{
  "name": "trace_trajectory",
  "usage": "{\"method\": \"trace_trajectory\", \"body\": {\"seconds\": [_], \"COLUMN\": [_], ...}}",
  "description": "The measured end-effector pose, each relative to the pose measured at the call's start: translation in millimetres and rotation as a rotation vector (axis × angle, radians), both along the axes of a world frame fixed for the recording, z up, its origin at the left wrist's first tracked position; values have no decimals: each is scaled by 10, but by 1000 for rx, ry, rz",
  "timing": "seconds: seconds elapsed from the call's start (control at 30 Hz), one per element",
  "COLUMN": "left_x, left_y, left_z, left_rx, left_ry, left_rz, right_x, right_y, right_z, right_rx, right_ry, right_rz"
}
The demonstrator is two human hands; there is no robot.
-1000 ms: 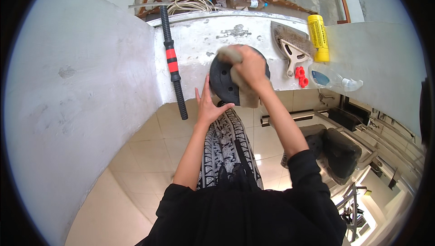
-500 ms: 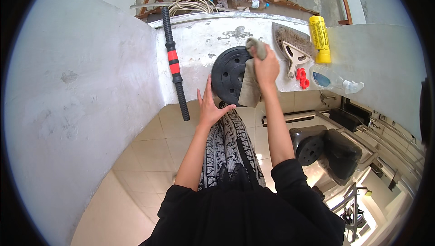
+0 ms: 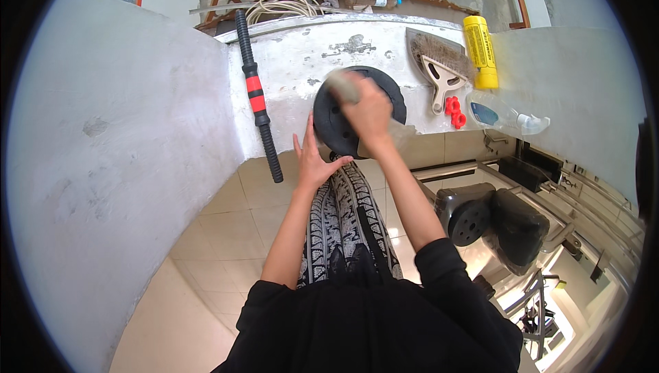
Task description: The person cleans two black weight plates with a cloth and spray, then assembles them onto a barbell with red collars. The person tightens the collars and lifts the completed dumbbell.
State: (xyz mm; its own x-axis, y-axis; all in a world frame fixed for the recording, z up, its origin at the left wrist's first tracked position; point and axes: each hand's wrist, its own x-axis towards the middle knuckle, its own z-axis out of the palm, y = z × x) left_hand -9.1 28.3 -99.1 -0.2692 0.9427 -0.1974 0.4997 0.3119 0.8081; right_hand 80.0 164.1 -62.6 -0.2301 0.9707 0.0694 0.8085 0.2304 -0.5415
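Note:
A round black weight plate with holes lies on the white ledge in front of me. My left hand rests against its near left edge, fingers and thumb spread apart. Over the plate, my right hand grips a greenish-grey cloth, blurred by motion. Part of the cloth trails out below the hand on the right. The hand and cloth hide the plate's middle.
A dumbbell bar with red bands lies left. To the right are a brush, a yellow canister, red collars and a clear spray bottle. Coiled cable sits beyond the ledge. Gym equipment stands below right.
My right hand has swept the cloth leftward across the plate, from its right side to its upper left. My left hand has stayed at the plate's edge.

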Motion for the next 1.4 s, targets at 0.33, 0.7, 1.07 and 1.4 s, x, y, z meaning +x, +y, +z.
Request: {"method": "trace_trajectory", "body": {"seconds": [0.33, 0.7, 1.07, 1.4], "left_x": [-20, -353, -276, -280], "left_y": [11, -15, 3, 64], "left_z": [44, 48, -7, -69], "left_rx": [-1, -25, -98, -112], "left_ry": [19, -332, -315, -502], "left_rz": [-17, -150, -137, 10], "right_x": [179, 872, 545, 604], "right_y": [374, -382, -878, -713], "right_z": [-35, 264, 267, 107], "right_rx": [32, -311, -311, -125], "right_ry": [48, -96, -34, 125], "right_rz": [-47, 429, 340, -23]}}
